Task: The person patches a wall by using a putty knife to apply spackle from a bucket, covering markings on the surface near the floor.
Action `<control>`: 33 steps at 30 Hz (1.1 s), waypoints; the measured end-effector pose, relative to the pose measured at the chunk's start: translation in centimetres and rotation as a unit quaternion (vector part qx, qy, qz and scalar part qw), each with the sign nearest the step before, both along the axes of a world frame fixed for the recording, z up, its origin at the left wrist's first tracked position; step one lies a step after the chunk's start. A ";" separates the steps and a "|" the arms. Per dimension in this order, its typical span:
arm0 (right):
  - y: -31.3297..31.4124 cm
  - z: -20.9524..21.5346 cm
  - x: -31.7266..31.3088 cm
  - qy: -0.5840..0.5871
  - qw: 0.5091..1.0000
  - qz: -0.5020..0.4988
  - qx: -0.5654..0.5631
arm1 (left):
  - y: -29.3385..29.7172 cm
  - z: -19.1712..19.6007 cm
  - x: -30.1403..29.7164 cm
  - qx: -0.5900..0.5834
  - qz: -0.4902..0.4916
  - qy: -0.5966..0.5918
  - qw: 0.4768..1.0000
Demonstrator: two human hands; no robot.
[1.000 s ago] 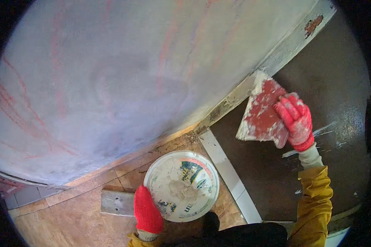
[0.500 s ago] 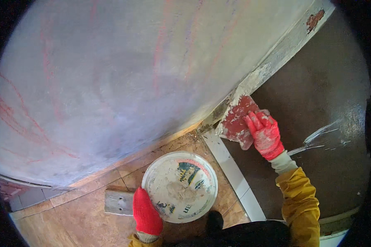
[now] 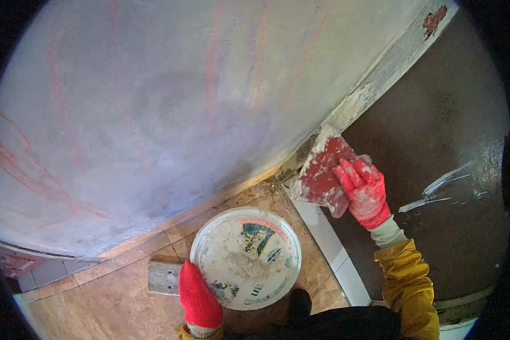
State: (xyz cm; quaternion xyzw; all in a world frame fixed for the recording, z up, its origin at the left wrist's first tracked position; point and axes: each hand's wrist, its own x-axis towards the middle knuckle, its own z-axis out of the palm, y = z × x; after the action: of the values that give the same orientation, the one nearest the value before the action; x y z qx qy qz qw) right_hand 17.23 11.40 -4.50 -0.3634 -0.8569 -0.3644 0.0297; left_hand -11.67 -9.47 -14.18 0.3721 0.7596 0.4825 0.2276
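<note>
My right hand (image 3: 365, 194), in a red coated glove smeared with white, is closed on a red putty knife (image 3: 335, 148) with a wide blade. Pale filler coats much of the blade, and its far edge lies at the foot of the wall (image 3: 170, 113), by the plastered strip (image 3: 352, 106). In my left hand (image 3: 199, 299), also red-gloved, I grip the left rim of a round white bucket lid (image 3: 212, 249). The lid is held face up, with a smear of greyish filler (image 3: 246, 265) on its middle. The left thumb and fingertips are partly hidden.
A grey wooden board piece (image 3: 163, 277) lies on the brown tiled floor (image 3: 119, 294) left of the lid. White trim (image 3: 322, 229) borders a dark brown panel (image 3: 425, 130) on the right, which bears white smears (image 3: 436, 190). My dark shoe (image 3: 299, 305) shows below the lid.
My right hand and the putty knife have shifted slightly downward along the corner toward the white trim. The lid in my left hand has moved slightly and looks a little larger.
</note>
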 end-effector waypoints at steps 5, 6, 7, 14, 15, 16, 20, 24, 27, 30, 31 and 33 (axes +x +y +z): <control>1.2 -0.8 0.5 -0.046 0.999 -0.012 0.008 | 0.2 -0.6 0.3 0.007 0.007 -0.040 0.999; 1.2 -1.2 0.6 -0.060 0.998 -0.008 0.010 | 0.3 -0.5 0.4 0.002 0.010 -0.047 0.999; 0.8 -1.2 0.0 -0.037 0.998 0.011 -0.045 | 0.2 -0.3 0.3 -0.002 0.001 -0.028 1.000; -0.2 1.2 -1.0 -0.022 0.999 -0.019 0.019 | 0.0 -0.2 0.1 -0.004 -0.006 0.019 1.000; 0.2 1.2 -1.1 -0.018 0.999 -0.036 0.006 | -0.1 -0.3 -0.1 -0.004 -0.024 0.060 0.998; 0.3 0.9 -1.0 -0.033 0.999 -0.035 0.015 | 0.0 -0.2 0.0 -0.002 -0.015 0.006 1.000; 0.5 -1.5 -0.4 -0.089 0.996 -0.006 0.021 | 0.2 0.6 0.3 0.004 -0.008 -0.064 0.998; -1.6 -1.4 -0.6 -0.024 0.996 0.080 -0.044 | 0.1 -0.3 -0.2 -0.024 0.023 -0.101 0.994; -1.7 -0.4 -0.1 0.164 0.973 0.130 -0.096 | 0.0 -0.6 0.0 0.018 -0.002 0.012 1.000; -1.7 0.8 -0.8 0.269 0.940 0.138 -0.159 | -0.4 0.9 -0.1 -0.006 0.014 0.020 1.000; -1.9 1.0 -1.1 0.288 0.934 0.153 -0.147 | -0.6 0.9 -0.3 0.003 0.022 -0.037 0.999; -0.9 -1.1 1.2 0.433 0.880 0.118 -0.158 | -0.6 0.6 -0.6 0.019 0.031 -0.151 0.988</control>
State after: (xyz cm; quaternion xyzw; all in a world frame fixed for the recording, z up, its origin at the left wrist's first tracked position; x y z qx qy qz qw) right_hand 18.39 10.47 -5.63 -0.3811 -0.8413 -0.0246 0.3825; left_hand -12.27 -10.08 -13.60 0.2759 0.7183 0.5542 0.3174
